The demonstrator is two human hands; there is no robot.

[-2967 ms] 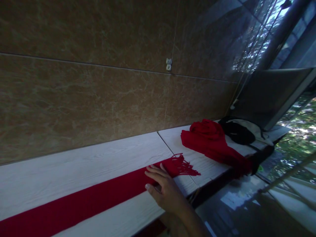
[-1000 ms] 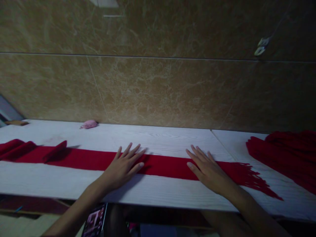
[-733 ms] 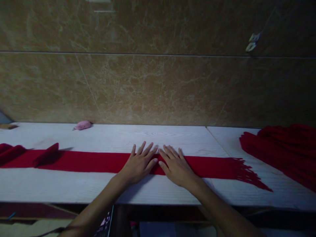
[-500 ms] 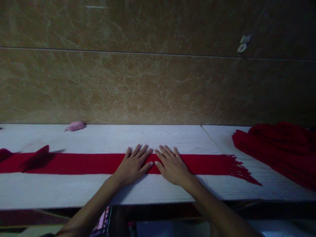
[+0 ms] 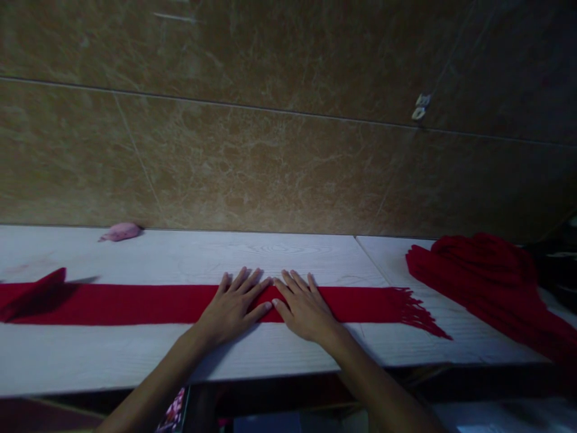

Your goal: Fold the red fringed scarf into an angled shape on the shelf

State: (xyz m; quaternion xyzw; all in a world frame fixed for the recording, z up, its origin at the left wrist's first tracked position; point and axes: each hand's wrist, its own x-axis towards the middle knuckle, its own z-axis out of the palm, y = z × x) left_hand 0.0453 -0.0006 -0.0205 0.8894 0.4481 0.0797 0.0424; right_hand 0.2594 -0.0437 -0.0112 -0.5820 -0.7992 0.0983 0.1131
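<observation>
A long red scarf (image 5: 135, 304) lies stretched along the white wood-grain table (image 5: 135, 352), its fringed end fanned out to the right. Toward the left, part of the scarf stands up in a fold. My left hand (image 5: 235, 307) rests flat on it with fingers spread. Beside it, my right hand (image 5: 303, 305) is also pressed flat on the red cloth, fingers stretched out. The two thumbs nearly meet over the scarf, and neither hand grips anything.
A heap of red cloth (image 5: 487, 270) sits at the right and hangs over the front edge. Near the wall, a small pink bundle (image 5: 121, 231) lies at the back left. A brown tiled wall (image 5: 270, 168) rises behind the table.
The whole view has shifted and tilted slightly, bringing more of the right side into sight. Both hands remain flat on the scarf in nearly the same place.
</observation>
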